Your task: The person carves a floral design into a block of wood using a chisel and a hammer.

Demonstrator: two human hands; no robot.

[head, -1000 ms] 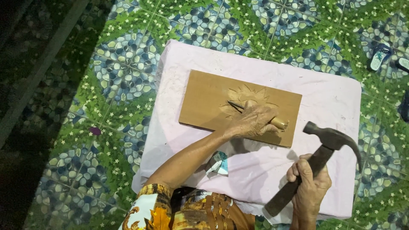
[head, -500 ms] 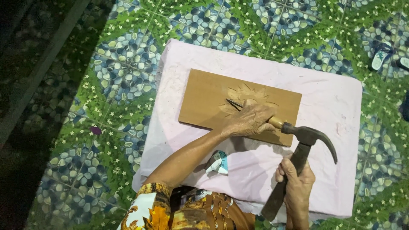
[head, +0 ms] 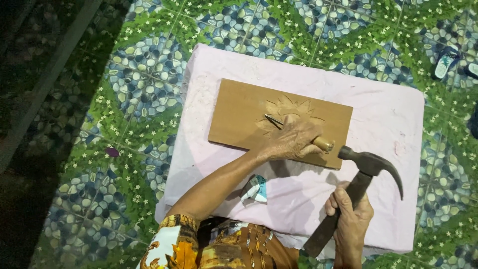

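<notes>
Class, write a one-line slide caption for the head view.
Left hand steadies a chisel on a carved wooden board; right hand holds a hammer.

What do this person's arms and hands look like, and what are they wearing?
Both hands are bare: the left hand and right hand show no gloves or rings. The left forearm is uncovered up to a short patterned sleeve in yellow, orange and brown.
</notes>
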